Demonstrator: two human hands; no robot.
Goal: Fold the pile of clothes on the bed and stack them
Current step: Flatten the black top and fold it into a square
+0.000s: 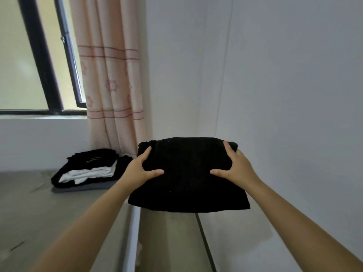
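Fingers [228, 149] and thumbs of the left hand [137, 169] and right hand [233, 165] clamp the folded black garment's [188, 177] side edges, carried above the bed's [39, 203] far corner, near the stack [88, 169]. Soft, light, floppy: support both sides.

Fingers perhaps beneath folded black garment [188, 173]
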